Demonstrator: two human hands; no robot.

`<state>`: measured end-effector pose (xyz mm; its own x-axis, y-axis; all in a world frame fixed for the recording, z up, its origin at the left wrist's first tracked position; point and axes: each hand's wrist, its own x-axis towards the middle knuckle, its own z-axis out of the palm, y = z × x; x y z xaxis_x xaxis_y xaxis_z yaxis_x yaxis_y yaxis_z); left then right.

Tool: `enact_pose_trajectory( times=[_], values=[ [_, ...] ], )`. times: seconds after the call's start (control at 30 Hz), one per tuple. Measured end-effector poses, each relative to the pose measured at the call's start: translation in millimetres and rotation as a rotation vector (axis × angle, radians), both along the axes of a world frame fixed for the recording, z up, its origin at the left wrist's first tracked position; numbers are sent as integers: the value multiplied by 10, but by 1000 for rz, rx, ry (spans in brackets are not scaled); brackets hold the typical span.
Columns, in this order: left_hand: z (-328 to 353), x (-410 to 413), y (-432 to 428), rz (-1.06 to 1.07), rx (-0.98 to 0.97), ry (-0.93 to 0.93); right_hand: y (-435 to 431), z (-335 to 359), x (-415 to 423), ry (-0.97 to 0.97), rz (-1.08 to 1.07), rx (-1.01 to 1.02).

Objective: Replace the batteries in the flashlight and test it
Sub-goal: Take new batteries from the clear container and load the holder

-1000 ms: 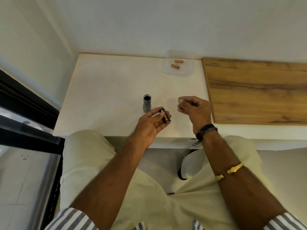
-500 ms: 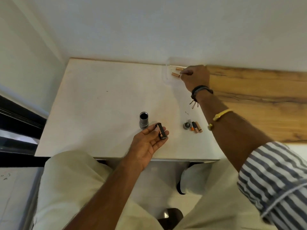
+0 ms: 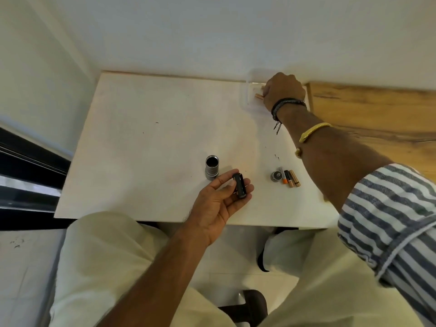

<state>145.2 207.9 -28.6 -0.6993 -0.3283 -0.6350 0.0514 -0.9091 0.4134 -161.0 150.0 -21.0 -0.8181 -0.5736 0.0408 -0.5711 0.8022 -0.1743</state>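
Note:
The grey flashlight body (image 3: 211, 167) stands upright on the white table (image 3: 146, 142), its open end up. My left hand (image 3: 220, 201) holds the black battery holder (image 3: 240, 185) between thumb and fingers, just right of the body. The flashlight's end cap (image 3: 276, 176) and three used batteries (image 3: 290, 178) lie together on the table to the right. My right hand (image 3: 283, 90) reaches into a clear plastic container (image 3: 247, 100) at the far edge, fingers curled down over copper-coloured batteries (image 3: 258, 96); the grip itself is hidden.
A wooden board (image 3: 377, 114) lies right of the white table, against the wall. A dark window frame (image 3: 28, 175) runs along the left. My knees sit under the table's near edge.
My right hand left the spot near my left hand and reached to the far container, now deeper over the batteries. The used batteries and end cap came into view. My left hand stayed put.

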Motion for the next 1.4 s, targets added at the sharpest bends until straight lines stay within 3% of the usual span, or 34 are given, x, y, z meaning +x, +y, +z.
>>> enact_pose_trajectory(
  times=[0.17, 0.37, 0.5, 0.6, 0.97, 1.4],
  values=[
    [13, 23, 23, -12, -12, 9, 105, 84, 27, -37, 1, -44],
    [75, 22, 34, -24, -49, 24, 440, 381, 308, -146, -12, -384],
    [110, 34, 50, -16, -70, 37, 854, 497, 826, -402, -51, -741],
    [122, 60, 89, -3, -103, 43, 1218, 463, 1245, -645, -125, -870],
    [115, 169, 175, -37, -239, -1, 1990, 341, 2006, -834, -80, -899],
    [131, 292, 285, -121, -419, -63, 1999, 300, 2219, -516, 97, -678]
  ],
)
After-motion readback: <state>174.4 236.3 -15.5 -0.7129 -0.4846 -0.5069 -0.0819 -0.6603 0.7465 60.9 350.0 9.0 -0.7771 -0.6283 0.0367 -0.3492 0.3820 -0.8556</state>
